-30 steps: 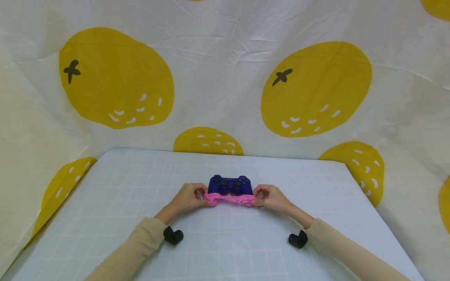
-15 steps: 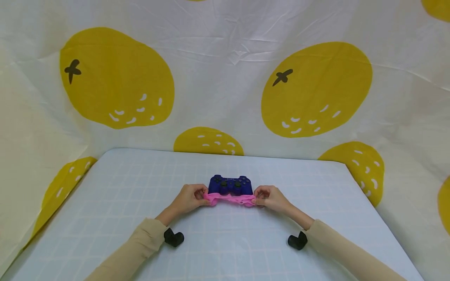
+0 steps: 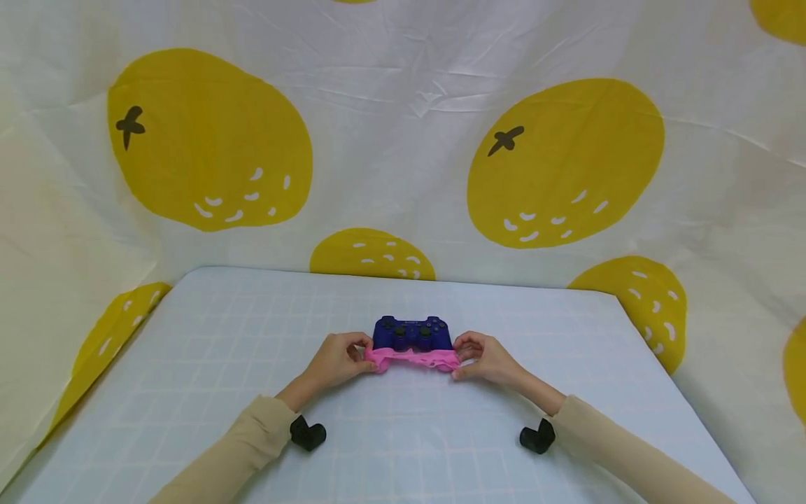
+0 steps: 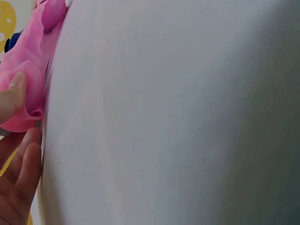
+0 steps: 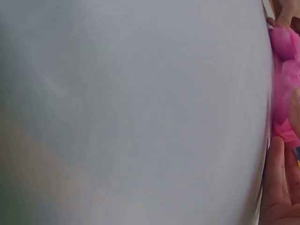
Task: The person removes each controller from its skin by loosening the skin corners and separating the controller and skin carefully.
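A dark blue game controller [image 3: 412, 334] lies on the table with its buttons and sticks facing up. Its two grips and lower edge are covered by a stretchy pink silicone sleeve [image 3: 415, 358], bunched into folds across the middle. At the left end my left hand [image 3: 340, 357] pinches the sleeve, its thumb [image 4: 18, 84] pressed on the pink and the other fingers at the controller's side. My right hand [image 3: 488, 358] holds the right end, fingers curled at the side and thumb low by the sleeve's front corner.
A pale checked cloth covers the table [image 3: 415, 434]. Behind it hangs a white curtain [image 3: 390, 140] printed with yellow fruit. Black wrist-worn pieces [image 3: 308, 434] stick out from both beige sleeves.
The right thumb has slid down and slightly toward me, away from the sleeve's edge. The left hand, controller and pink sleeve have hardly moved.
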A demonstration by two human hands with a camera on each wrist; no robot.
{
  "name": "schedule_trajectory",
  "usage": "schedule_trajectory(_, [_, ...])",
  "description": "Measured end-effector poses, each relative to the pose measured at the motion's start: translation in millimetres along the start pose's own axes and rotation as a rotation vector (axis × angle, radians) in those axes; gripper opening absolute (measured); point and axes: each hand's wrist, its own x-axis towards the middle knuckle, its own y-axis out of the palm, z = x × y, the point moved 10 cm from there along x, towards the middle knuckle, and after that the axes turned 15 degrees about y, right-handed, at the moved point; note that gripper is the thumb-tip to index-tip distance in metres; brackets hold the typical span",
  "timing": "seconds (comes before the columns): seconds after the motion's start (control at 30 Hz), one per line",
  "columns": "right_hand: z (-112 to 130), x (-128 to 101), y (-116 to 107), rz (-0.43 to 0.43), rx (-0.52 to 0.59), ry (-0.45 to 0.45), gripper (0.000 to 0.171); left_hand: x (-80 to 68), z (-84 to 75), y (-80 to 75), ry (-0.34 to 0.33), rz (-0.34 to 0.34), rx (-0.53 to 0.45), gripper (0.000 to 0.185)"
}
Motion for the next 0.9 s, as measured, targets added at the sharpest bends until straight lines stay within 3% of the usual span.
schedule_trajectory(0.27, [-0.6,-0.3,2.3,0.03,0.015,-0.069,0.046,-0.6,-1.1,1.8,-0.007,0.004,-0.046,0.028])
schedule_trajectory(0.53, [9.5,-0.6,5.2,0.002,-0.089,-0.121,0.03,-1.8,4.8,5.5,-0.054,0.042,-0.082,0.027])
schedule_trajectory(0.9, [14.2,-3.2,4.1,-0.026,-0.145,-0.109,0.022,-1.0,0.8,7.0,-0.077,0.066,-0.099,0.026])
